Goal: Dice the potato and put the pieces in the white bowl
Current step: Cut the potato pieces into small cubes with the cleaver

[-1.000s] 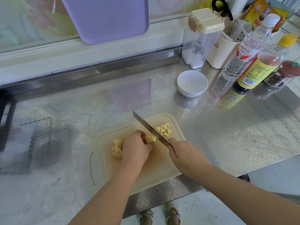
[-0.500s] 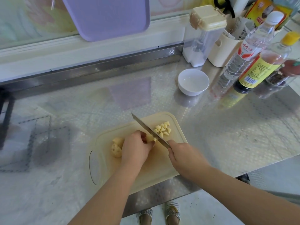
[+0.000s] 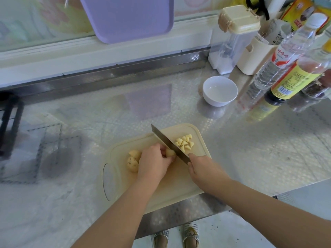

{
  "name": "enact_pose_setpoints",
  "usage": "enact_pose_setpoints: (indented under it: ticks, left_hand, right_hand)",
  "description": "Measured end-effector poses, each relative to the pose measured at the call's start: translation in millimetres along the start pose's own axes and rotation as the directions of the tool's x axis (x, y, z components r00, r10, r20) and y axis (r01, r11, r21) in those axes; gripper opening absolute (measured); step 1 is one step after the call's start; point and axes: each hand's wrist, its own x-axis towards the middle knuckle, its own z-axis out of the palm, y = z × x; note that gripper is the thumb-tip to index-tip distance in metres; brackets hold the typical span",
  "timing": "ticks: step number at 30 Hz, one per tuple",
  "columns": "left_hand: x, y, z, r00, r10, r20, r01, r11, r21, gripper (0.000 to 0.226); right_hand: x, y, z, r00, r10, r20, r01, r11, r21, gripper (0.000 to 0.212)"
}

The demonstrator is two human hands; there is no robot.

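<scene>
Two potato chunks (image 3: 132,162) lie aside; left grip (image 3: 154,162) pinches one piece (image 3: 169,152), right grip (image 3: 203,170) holds one knife (image 3: 165,139).

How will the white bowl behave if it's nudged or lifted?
The white bowl looks empty, so probably light. Base narrower than rim, on a shiny steel counter: it may slide, or tip if pushed at the rim.

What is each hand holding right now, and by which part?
The left hand pinches the pale yellow potato chunk at its left side; the right hand grips the steel-bladed kitchen knife by its handle.
</scene>
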Motion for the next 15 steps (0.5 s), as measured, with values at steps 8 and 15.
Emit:
enact_pose_setpoints:
  ticks: [8,15]
  left_hand:
    - [11,-5,-14,0.977,0.126,0.17,-0.146,0.983,0.112,0.039]
    - [3,-10,-12,0.985,0.155,0.076,-0.164,0.978,0.129,0.032]
  right_hand:
    - [-5,12,-13,1.0,-0.008,-0.015,0.008,1.0,0.012,0.027]
    - [-9,14,-20,0.998,-0.029,-0.051,0.031,0.999,0.035,0.025]
